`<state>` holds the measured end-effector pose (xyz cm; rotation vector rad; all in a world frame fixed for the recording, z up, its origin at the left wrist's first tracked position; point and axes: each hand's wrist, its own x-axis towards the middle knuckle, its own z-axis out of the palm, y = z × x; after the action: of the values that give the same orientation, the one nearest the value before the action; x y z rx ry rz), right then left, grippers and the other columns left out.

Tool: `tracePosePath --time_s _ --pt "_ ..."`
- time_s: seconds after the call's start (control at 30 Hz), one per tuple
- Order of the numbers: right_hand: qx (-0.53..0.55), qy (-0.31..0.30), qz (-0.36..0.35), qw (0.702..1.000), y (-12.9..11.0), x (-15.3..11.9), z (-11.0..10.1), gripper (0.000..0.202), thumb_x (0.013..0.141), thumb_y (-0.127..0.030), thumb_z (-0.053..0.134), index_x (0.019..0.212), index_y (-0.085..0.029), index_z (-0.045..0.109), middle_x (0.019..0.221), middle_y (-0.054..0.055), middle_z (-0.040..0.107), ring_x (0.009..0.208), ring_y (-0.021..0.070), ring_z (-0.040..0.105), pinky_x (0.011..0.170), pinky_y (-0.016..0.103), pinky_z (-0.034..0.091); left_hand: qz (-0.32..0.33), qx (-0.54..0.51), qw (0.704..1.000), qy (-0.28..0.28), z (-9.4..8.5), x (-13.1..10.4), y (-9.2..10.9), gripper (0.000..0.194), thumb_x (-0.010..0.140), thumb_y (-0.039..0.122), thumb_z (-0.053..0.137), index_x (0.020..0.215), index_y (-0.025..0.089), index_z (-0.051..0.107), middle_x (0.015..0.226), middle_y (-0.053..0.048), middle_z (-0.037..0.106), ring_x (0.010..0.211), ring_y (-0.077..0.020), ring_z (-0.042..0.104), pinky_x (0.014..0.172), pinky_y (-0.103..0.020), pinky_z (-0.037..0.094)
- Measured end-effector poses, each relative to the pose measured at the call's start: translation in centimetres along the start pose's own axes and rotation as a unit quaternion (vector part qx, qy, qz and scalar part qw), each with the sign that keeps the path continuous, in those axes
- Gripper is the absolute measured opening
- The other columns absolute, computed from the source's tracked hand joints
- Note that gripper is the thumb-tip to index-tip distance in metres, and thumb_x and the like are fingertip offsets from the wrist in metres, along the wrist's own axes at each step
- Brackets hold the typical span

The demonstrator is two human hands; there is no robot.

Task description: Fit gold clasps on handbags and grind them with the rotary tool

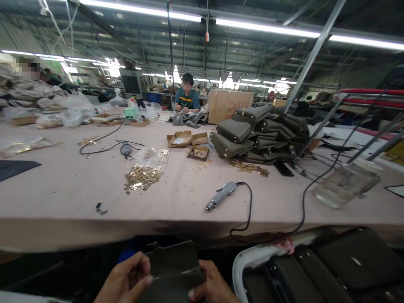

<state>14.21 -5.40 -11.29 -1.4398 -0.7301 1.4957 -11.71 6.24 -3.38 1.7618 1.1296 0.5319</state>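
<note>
A dark olive, leather-like piece [173, 269] hangs below the table's front edge at the bottom centre. My right hand [211, 284] grips its right side, thumb on the front face. At its left edge is my left hand [128, 277], fingers curled and thumb near the fingertips; whether it pinches the edge is hard to tell. Beyond them on the table lies a grey electric screwdriver [221, 195] with a black cord. Gold metal fittings [142, 176] are heaped left of centre, partly in a clear plastic bag.
A white bin [238, 269] with olive bags stands at the lower right. Olive bags [235, 130] are piled behind a glass jar [345, 185]. Small cardboard boxes [179, 139] sit mid-table [176, 198]. Across it a person [187, 99] sits. Cords cross the right side.
</note>
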Motion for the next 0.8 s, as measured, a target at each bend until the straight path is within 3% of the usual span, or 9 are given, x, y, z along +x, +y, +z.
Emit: tracePosePath --time_s 0.13,0.2,0.27,0.37,0.47,0.57,0.8 --pt "0.043 -0.121 -0.04 0.991 -0.6 -0.7 0.4 0.058 0.057 -0.025 0.078 0.115 -0.018 0.074 0.101 0.006 0.075 0.096 0.0297 0.066 0.083 0.036 0.048 0.026 -0.06 0.981 0.18 -0.3 0.4 2.1 0.02 0.087 0.039 0.062 0.086 0.019 0.066 0.082 -0.003 0.067 0.076 -0.0201 0.06 0.071 -0.028 0.046" --pt "0.037 -0.155 -0.048 0.986 -0.6 -0.4 0.2 0.06 0.065 -0.029 0.079 0.124 -0.02 0.071 0.11 0.007 0.075 0.101 0.0306 0.067 0.088 0.039 0.049 0.02 -0.054 0.974 0.221 -0.7 1.4 1.9 0.032 0.092 0.043 0.057 0.1 0.017 0.073 0.094 -0.007 0.072 0.085 -0.0223 0.063 0.077 -0.031 0.046" --pt "0.016 -0.172 -0.042 0.984 -0.4 0.0 -0.1 0.061 0.068 -0.031 0.08 0.127 -0.02 0.07 0.115 0.009 0.074 0.105 0.0327 0.067 0.091 0.041 0.05 -0.008 -0.054 0.98 0.192 -1.0 2.3 1.2 0.039 0.092 0.047 0.055 0.095 0.014 0.078 0.089 -0.009 0.073 0.084 -0.0231 0.062 0.077 -0.032 0.045" --pt "-0.007 -0.175 -0.047 0.983 0.0 0.2 -0.5 0.063 0.069 -0.034 0.081 0.129 -0.019 0.07 0.119 0.011 0.073 0.112 0.0366 0.065 0.093 0.045 0.05 -0.025 -0.076 0.991 0.104 -0.6 2.9 0.3 0.036 0.087 0.044 0.063 0.081 0.013 0.081 0.072 -0.007 0.071 0.069 -0.0198 0.059 0.066 -0.03 0.042" --pt "-0.017 -0.167 -0.059 0.984 0.2 0.2 -0.6 0.063 0.07 -0.034 0.08 0.13 -0.018 0.069 0.121 0.011 0.072 0.115 0.037 0.064 0.095 0.045 0.049 -0.02 -0.101 0.993 0.057 0.2 2.9 -0.3 0.025 0.077 0.034 0.073 0.088 0.013 0.083 0.072 -0.006 0.072 0.066 -0.0184 0.058 0.064 -0.029 0.041" --pt "-0.016 -0.161 -0.057 0.985 0.4 0.4 -0.6 0.061 0.071 -0.034 0.081 0.129 -0.019 0.07 0.12 0.01 0.073 0.112 0.0344 0.066 0.094 0.042 0.049 -0.015 -0.115 0.991 0.061 0.7 2.6 -0.6 0.027 0.071 0.028 0.076 0.092 0.013 0.083 0.07 -0.006 0.071 0.065 -0.0176 0.056 0.062 -0.028 0.039" --pt "0.005 -0.164 -0.04 0.986 0.5 0.3 -0.6 0.061 0.071 -0.033 0.082 0.129 -0.02 0.069 0.117 0.009 0.074 0.105 0.0314 0.068 0.087 0.038 0.05 0.043 -0.146 0.98 0.13 1.0 2.2 -0.9 0.01 0.068 0.019 0.08 0.077 0.019 0.085 0.079 -0.007 0.07 0.076 -0.0203 0.061 0.07 -0.031 0.043"
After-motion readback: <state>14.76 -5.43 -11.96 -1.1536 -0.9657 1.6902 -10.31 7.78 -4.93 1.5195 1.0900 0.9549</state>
